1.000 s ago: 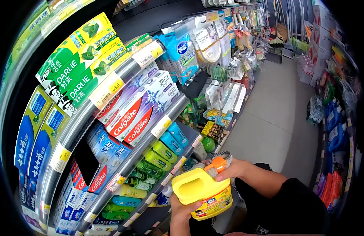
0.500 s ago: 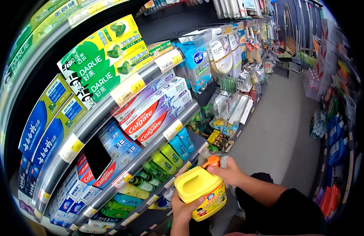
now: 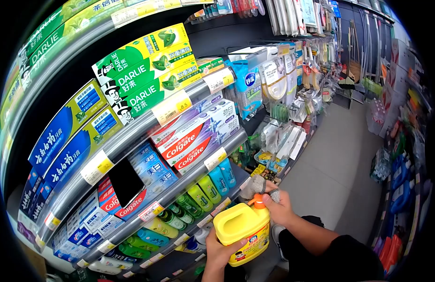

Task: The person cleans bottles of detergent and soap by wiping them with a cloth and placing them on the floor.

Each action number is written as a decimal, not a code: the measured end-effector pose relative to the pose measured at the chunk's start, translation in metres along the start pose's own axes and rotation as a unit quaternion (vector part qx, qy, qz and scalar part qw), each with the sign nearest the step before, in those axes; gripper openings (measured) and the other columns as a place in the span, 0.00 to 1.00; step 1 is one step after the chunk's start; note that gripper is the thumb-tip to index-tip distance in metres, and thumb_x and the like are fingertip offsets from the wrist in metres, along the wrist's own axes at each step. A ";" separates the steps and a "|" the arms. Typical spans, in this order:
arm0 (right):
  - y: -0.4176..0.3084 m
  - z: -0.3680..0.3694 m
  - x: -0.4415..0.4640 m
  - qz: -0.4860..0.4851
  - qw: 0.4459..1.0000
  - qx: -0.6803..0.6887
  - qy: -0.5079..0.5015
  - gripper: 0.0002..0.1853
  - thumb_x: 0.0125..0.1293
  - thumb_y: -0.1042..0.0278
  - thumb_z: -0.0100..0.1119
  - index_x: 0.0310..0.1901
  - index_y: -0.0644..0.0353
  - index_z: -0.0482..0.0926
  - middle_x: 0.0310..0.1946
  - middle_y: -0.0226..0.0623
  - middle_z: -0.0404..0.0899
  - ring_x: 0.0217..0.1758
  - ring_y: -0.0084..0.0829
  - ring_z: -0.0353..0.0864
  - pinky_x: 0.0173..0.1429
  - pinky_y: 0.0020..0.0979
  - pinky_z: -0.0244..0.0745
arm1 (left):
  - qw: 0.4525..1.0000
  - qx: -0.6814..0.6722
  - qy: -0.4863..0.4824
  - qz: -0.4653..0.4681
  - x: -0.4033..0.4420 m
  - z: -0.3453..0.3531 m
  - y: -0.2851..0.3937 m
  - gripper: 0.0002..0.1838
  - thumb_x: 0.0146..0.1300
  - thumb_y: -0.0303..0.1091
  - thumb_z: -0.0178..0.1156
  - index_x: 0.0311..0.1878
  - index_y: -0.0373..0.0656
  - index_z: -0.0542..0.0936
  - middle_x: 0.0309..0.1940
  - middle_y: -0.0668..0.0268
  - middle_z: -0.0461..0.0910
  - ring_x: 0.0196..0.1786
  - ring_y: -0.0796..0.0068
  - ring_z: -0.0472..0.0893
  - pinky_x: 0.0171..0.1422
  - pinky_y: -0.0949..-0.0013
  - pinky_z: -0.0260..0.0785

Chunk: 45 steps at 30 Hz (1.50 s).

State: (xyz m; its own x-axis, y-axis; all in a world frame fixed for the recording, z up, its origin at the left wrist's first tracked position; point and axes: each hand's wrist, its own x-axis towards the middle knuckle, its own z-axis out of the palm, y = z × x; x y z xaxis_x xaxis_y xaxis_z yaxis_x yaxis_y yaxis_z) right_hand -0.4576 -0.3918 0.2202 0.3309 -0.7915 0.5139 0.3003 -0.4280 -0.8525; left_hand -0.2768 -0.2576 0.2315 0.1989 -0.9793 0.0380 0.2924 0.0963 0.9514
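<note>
A yellow plastic jug with a printed label and an orange cap is tilted in front of me. My left hand grips its lower left side, with the thumb lying across the front. Beside the cap is my right hand, its fingers closed around a crumpled grey cloth. The thumb of that hand is at the cap; part of the grip is hidden.
To the left, curved shelves hold Darlie boxes, Colgate boxes and green bottles. Packaged goods hang beyond. A grey aisle floor runs between these and blue bottles on the right.
The shelves appear shifted to the right as my view turned slightly. The jug sits a little lower and further right in view, still held, and more of the grey cloth shows above the cap.
</note>
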 end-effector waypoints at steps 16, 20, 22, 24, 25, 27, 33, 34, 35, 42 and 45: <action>-0.007 -0.005 -0.003 0.191 0.973 0.118 -0.051 0.15 0.71 0.69 0.65 0.56 0.63 0.77 0.49 0.33 0.83 0.53 0.20 0.79 0.59 0.28 0.74 | 1.000 0.000 -0.008 -0.004 0.000 0.003 -0.003 0.34 0.49 0.23 0.79 0.61 0.32 0.75 0.53 0.58 0.84 0.55 0.68 0.83 0.63 0.62 0.75; -0.008 -0.004 -0.003 0.166 0.981 0.095 -0.033 0.11 0.70 0.76 0.65 0.52 0.64 0.78 0.50 0.35 0.81 0.53 0.24 0.79 0.59 0.28 0.73 | 1.000 0.005 0.000 0.001 -0.001 0.006 -0.002 0.34 0.49 0.23 0.79 0.61 0.32 0.75 0.53 0.58 0.84 0.55 0.69 0.83 0.62 0.63 0.75; -0.008 -0.003 -0.002 0.150 0.983 0.104 -0.032 0.10 0.69 0.76 0.65 0.49 0.65 0.78 0.48 0.35 0.81 0.52 0.23 0.79 0.58 0.28 0.73 | 1.000 0.005 0.001 0.000 0.000 0.005 -0.005 0.34 0.49 0.23 0.79 0.61 0.32 0.75 0.53 0.57 0.84 0.55 0.69 0.83 0.62 0.63 0.76; -0.008 -0.003 -0.003 0.140 0.984 0.109 -0.034 0.08 0.69 0.76 0.65 0.47 0.65 0.77 0.47 0.35 0.80 0.51 0.23 0.79 0.57 0.28 0.73 | 1.000 0.004 -0.002 -0.001 0.000 0.006 -0.005 0.34 0.49 0.23 0.79 0.61 0.32 0.75 0.53 0.57 0.84 0.55 0.69 0.83 0.62 0.62 0.76; -0.007 -0.004 -0.002 0.139 0.984 0.109 -0.036 0.08 0.69 0.76 0.65 0.46 0.64 0.77 0.47 0.35 0.80 0.50 0.23 0.78 0.56 0.28 0.73 | 1.000 0.003 -0.003 -0.001 0.000 0.006 -0.005 0.34 0.49 0.23 0.79 0.61 0.32 0.75 0.53 0.57 0.84 0.55 0.69 0.83 0.62 0.62 0.76; -0.007 -0.004 -0.002 0.121 0.987 0.100 -0.040 0.07 0.70 0.74 0.65 0.46 0.64 0.77 0.45 0.33 0.81 0.49 0.22 0.78 0.55 0.27 0.74 | 1.000 0.008 -0.006 0.005 0.000 0.007 -0.005 0.35 0.49 0.23 0.79 0.61 0.31 0.75 0.53 0.57 0.84 0.55 0.69 0.84 0.62 0.62 0.76; -0.011 -0.005 -0.002 0.116 0.990 0.070 -0.038 0.09 0.70 0.71 0.66 0.48 0.62 0.78 0.42 0.30 0.83 0.46 0.19 0.79 0.53 0.26 0.75 | 1.000 0.021 -0.008 0.010 -0.001 0.007 -0.006 0.35 0.49 0.24 0.80 0.61 0.31 0.74 0.53 0.57 0.84 0.55 0.69 0.84 0.62 0.62 0.76; -0.011 -0.005 -0.002 0.121 0.989 0.073 -0.036 0.10 0.70 0.71 0.66 0.48 0.62 0.78 0.42 0.30 0.83 0.45 0.19 0.79 0.53 0.26 0.75 | 1.000 0.022 -0.008 0.010 -0.001 0.007 -0.006 0.35 0.49 0.24 0.80 0.61 0.32 0.74 0.53 0.57 0.84 0.55 0.69 0.84 0.62 0.62 0.76; -0.011 -0.005 -0.002 0.126 0.989 0.075 -0.034 0.10 0.70 0.70 0.67 0.48 0.62 0.78 0.41 0.30 0.83 0.45 0.19 0.79 0.53 0.26 0.75 | 1.000 0.024 -0.008 0.011 -0.001 0.007 -0.005 0.35 0.49 0.24 0.80 0.61 0.31 0.74 0.53 0.57 0.84 0.55 0.69 0.84 0.62 0.63 0.76; -0.013 -0.007 -0.005 0.109 0.993 0.041 -0.038 0.12 0.68 0.69 0.69 0.48 0.62 0.78 0.42 0.30 0.83 0.45 0.18 0.79 0.52 0.26 0.76 | 0.998 0.061 -0.009 0.029 -0.002 0.008 -0.003 0.36 0.48 0.25 0.81 0.60 0.31 0.74 0.53 0.57 0.84 0.55 0.69 0.84 0.62 0.63 0.75; -0.013 -0.005 -0.003 0.123 0.991 0.044 -0.037 0.12 0.67 0.69 0.70 0.48 0.61 0.78 0.41 0.30 0.83 0.45 0.18 0.79 0.52 0.26 0.76 | 0.997 0.063 -0.009 0.038 -0.002 0.011 0.002 0.35 0.48 0.24 0.81 0.60 0.31 0.74 0.53 0.57 0.84 0.55 0.69 0.84 0.62 0.63 0.76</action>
State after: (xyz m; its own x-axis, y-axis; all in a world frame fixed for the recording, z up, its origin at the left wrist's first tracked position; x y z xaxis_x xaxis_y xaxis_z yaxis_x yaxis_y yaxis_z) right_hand -0.4673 -0.3861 0.2291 0.4668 -0.8321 0.2995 0.2781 -0.1834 -0.9429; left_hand -0.2869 -0.2571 0.2368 0.1995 -0.9731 0.1150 0.1567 0.1475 0.9766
